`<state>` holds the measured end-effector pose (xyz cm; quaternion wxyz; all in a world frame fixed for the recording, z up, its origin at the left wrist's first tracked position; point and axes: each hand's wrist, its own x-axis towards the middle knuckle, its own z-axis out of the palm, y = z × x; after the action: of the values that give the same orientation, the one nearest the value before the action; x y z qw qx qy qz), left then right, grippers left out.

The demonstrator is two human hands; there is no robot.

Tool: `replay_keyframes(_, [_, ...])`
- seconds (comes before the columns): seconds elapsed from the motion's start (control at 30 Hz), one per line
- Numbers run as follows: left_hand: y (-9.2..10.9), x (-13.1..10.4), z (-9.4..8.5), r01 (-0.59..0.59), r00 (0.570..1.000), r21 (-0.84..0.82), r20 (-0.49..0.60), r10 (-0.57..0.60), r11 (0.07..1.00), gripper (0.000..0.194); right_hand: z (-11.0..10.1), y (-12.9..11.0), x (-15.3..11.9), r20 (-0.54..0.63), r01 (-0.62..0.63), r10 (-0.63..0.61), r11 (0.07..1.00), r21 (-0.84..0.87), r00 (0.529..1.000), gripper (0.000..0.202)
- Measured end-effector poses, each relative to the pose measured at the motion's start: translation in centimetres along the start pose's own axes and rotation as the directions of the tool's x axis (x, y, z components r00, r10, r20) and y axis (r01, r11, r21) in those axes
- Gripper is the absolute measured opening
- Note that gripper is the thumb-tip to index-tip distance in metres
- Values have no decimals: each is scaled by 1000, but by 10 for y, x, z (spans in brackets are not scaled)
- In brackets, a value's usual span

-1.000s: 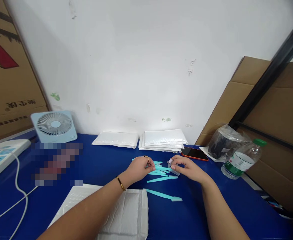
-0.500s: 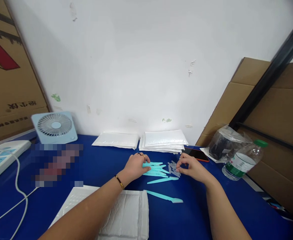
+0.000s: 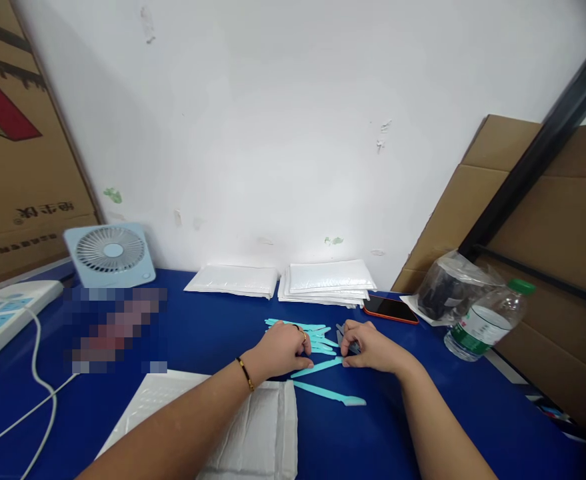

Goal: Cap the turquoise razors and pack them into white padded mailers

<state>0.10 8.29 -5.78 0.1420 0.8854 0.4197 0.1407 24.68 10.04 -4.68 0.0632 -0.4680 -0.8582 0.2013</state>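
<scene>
Several turquoise eyebrow razors [image 3: 323, 339] lie bunched on the blue table under and beside my left hand [image 3: 283, 350]. That hand rests over the bunch with its thumb and forefinger apart, the thumb tip by one loose turquoise razor [image 3: 317, 367]. My right hand [image 3: 370, 347] pinches the right end of this loose razor between thumb and fingers. Small translucent plastic pieces [image 3: 340, 331] sit partly hidden behind my right hand. Nearer to me, another turquoise razor [image 3: 330, 393] lies slanted, its left end at the edge of a white bubble mailer [image 3: 255, 433].
Stacked white mailers [image 3: 330, 277] and a smaller pile [image 3: 233, 279] line the wall. To the right are a phone [image 3: 390, 309], a bagged dark container [image 3: 443, 290] and a water bottle [image 3: 487, 327]. A blue fan [image 3: 113, 253] and power strip [image 3: 3, 313] are on the left.
My left hand has shifted right and nearer to me, uncovering the razors' left ends. My right hand has moved left from the translucent pieces onto the loose razor, which has tilted and slid slightly left.
</scene>
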Motion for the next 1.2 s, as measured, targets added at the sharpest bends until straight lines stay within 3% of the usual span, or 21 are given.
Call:
replay_keyframes(0.27, [0, 0, 2, -11, 1000, 36, -14, 12, 999, 11, 2, -3, 2, 11, 42, -43, 999, 8, 999, 18])
replay_keyframes(0.37, [-8, 0, -6, 59, 997, 81, -58, -55, 995, 9, 0, 5, 3, -91, 56, -55, 998, 13, 994, 16])
replay_keyframes(0.57, [-20, 0, -19, 160, 986, 94, -54, -155, 983, 9, -9, 30, 2, -290, -79, 85, 996, 32, 953, 21])
replay_keyframes(0.63, [-18, 1, -19, 152, 987, 78, -61, -147, 985, 14, -12, 27, -4, -234, -55, 74, 995, 87, 970, 24])
replay_keyframes(0.7, [-13, 0, -18, 99, 994, 40, -39, -98, 994, 17, -13, 16, -10, -82, 14, -2, 988, 152, 997, 25])
replay_keyframes(0.83, [-3, -4, -15, -42, 996, -69, 75, 47, 997, 27, -6, -7, -14, 195, 79, -113, 981, 177, 974, 27])
replay_keyframes(0.93, [4, -6, -12, -79, 981, -109, 166, 97, 991, 32, 3, -14, -11, 236, 52, -89, 986, 158, 968, 15])
replay_keyframes(1.03, [7, -4, -7, -59, 969, -123, 230, 87, 991, 23, 8, -16, -8, 220, 40, -70, 990, 137, 973, 7])
replay_keyframes(1.2, [4, 0, -3, 7, 980, -77, 200, 9, 997, 12, 5, -12, -9, 226, 81, -105, 990, 115, 969, 9])
